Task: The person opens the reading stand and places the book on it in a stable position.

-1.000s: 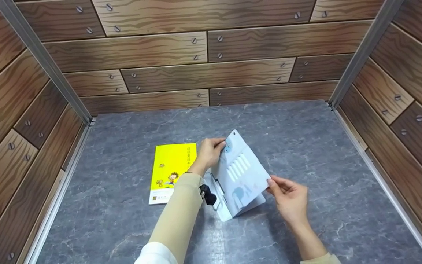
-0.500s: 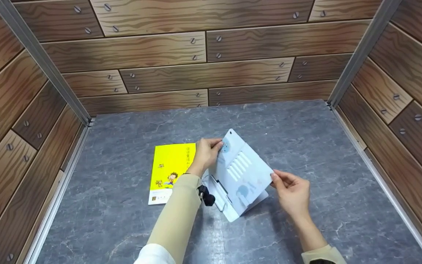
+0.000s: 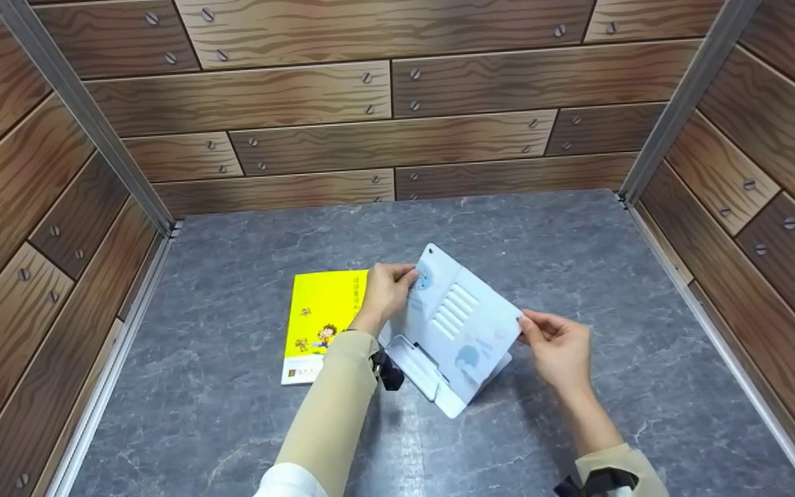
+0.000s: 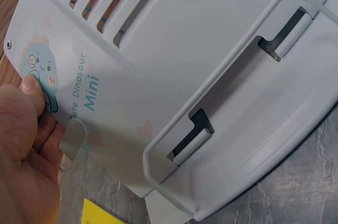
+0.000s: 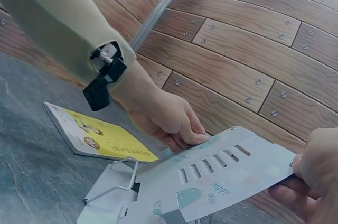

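Observation:
A pale book stand (image 3: pixel 491 321) with slots and dinosaur prints stands tilted between my hands. My left hand (image 3: pixel 385 293) pinches its left edge beside a printed dinosaur; the left wrist view shows the thumb (image 4: pixel 33 94) on the front face. At the opposite corner, my right hand (image 3: pixel 560 348) holds the panel between thumb and fingers. Along the lower edge runs a ledge (image 4: pixel 253 150) with a bent wire page holder (image 4: pixel 227 71). Part of a support leg shows behind the panel in the head view.
A yellow book (image 3: pixel 318 310) with cartoon figures lies flat left of the stand, partly covered by my left forearm. Wood-patterned walls (image 3: pixel 308 100) enclose the grey marbled table (image 3: pixel 232 428) at the back and both sides.
The stand has turned so its printed face shows more fully, its lower corner shifting right. My right hand has moved slightly up and right with its corner; the left keeps its grip.

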`<state>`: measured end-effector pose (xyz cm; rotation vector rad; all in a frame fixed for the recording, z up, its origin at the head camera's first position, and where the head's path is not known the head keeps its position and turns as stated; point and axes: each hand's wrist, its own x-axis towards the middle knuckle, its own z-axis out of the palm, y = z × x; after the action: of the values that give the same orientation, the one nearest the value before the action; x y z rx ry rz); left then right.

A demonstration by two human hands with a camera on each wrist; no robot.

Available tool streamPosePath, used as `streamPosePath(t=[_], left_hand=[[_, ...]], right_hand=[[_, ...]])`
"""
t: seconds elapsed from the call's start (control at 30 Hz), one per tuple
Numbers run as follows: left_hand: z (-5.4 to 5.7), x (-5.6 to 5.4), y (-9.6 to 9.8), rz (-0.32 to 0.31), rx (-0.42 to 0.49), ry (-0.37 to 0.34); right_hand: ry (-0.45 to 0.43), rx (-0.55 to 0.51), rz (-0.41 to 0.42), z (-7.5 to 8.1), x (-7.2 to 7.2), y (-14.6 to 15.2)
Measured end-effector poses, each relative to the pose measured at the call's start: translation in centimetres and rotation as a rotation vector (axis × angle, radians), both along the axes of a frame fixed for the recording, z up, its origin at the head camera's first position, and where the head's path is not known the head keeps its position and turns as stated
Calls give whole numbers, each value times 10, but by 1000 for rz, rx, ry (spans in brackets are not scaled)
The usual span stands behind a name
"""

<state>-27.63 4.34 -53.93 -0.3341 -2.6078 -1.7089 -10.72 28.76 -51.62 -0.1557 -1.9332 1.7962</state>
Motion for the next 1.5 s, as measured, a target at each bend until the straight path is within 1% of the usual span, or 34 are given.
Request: streamPosePath(t=[0.2,0.43,0.7,0.97,1.27,1.5], left_hand=[[-1,0,-3,16,4,9],[-1,4,-6,42,37,-55],[-2,8,-7,48,47,-66],[-4,10,-9,43,2,5],[-6,13,-13,45,-3,24],[-7,14,-15,55,8,41]], right_hand=[[-24,16,15,2,-5,5],[-67,14,19,3,-13,10],[-76,10,1,5,-22,16],[-107,57,-23,6,-33,21],[-143,113,-32,6,-47,28],[-159,88,-6,7,-55,31]])
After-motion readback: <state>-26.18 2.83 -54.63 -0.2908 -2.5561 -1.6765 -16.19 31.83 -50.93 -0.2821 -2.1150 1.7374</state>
